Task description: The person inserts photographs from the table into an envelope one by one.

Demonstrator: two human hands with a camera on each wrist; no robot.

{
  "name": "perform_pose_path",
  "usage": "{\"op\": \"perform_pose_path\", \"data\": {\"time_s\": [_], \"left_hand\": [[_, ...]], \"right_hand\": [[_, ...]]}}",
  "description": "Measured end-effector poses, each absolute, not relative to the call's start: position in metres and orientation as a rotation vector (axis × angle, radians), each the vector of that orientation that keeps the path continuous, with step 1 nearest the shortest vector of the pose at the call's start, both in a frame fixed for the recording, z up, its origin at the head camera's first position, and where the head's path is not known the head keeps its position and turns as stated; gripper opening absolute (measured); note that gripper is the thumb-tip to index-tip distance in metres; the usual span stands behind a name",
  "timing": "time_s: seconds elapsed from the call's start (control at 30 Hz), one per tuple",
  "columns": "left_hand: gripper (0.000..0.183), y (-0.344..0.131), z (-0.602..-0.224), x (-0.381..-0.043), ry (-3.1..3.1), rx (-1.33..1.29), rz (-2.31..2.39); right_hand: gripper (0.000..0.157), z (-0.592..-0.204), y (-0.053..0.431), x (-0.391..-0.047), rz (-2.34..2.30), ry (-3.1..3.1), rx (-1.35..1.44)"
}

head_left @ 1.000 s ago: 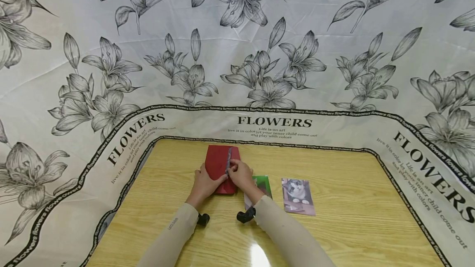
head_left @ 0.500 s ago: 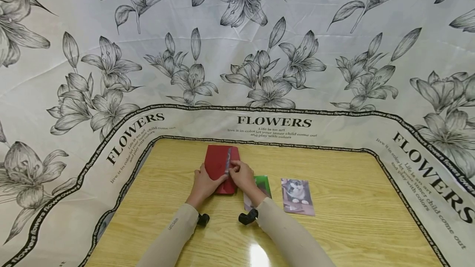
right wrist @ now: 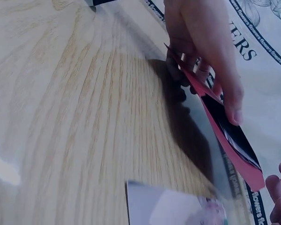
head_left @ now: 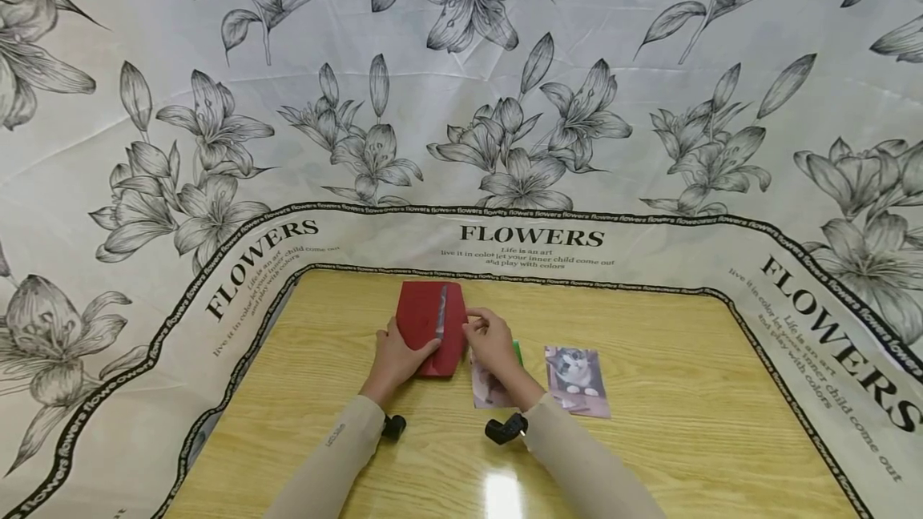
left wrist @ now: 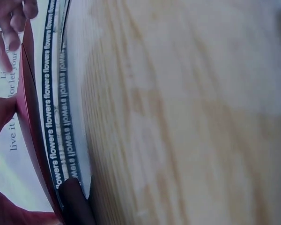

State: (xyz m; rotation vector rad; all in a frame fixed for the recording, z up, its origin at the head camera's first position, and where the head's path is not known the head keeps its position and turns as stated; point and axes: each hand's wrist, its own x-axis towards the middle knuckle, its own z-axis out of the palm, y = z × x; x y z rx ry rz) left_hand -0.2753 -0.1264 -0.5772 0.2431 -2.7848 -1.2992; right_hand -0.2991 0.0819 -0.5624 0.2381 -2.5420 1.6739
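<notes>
A red envelope is held slightly raised over the table, its flap side turned right. My left hand grips it from the lower left, thumb across the front and fingers behind. Along its opening shows a dark, glossy strip, the edge of something flat inside; in the right wrist view this dark edge sits between the red layers. Beside the envelope's right edge is my right hand, fingers loosely bent and holding nothing visible. Whether a fingertip touches the flap cannot be told.
A cat photo lies on the wooden table to the right. Another photo with a green edge lies partly under my right forearm. Behind the table hangs a flower-printed cloth.
My right hand has left the strip at the envelope's opening and moved right, past the envelope's edge. The strip is now uncovered. My left hand keeps its grip.
</notes>
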Motion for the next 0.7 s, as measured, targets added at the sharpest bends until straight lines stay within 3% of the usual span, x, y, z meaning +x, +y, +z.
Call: {"op": "perform_pose_path", "data": {"time_s": [0.7], "left_hand": [[0.113, -0.125, -0.572, -0.272, -2.785, 0.258, -1.344]], "right_hand": [[0.039, -0.558, 0.173, -0.258, 1.554, -2.573, 0.081]]}}
